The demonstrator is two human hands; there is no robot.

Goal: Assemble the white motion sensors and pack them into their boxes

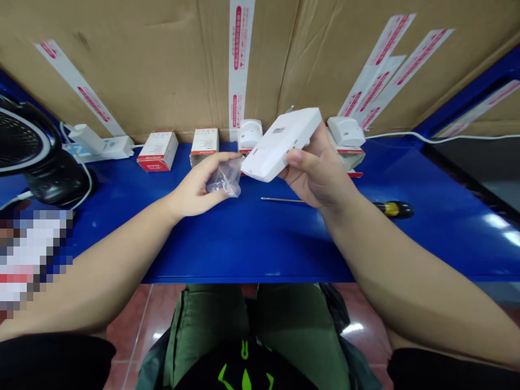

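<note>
White flat rectangular plastic housing (280,145): which way does it point?

Its long axis slants across the view, low end toward the left hand (195,189), high end up and right toward the far wall. A small dark window shows on its upper face.

Where is it, and what are the fingers doing?

It's held in the air above the table, in the right hand (319,170). The thumb lies along its lower edge, and the other fingers curl behind it, closed firmly around it. The left hand's fingers are half curled, pinching a clear plastic bag (225,181) with something small inside.

What lies beyond the hands?

On the blue metal workbench (244,244), a screwdriver with a thin steel shaft and yellow-and-black handle (390,209) lies just under the right wrist. Farther back stand two white-and-red cardboard boxes (157,151) and two white plastic sensors (346,131). A white power strip (101,147) sits left, beside a black fan (28,146). Behind everything rises a brown cardboard sheet (142,70) with red-printed white tape (239,65).
</note>
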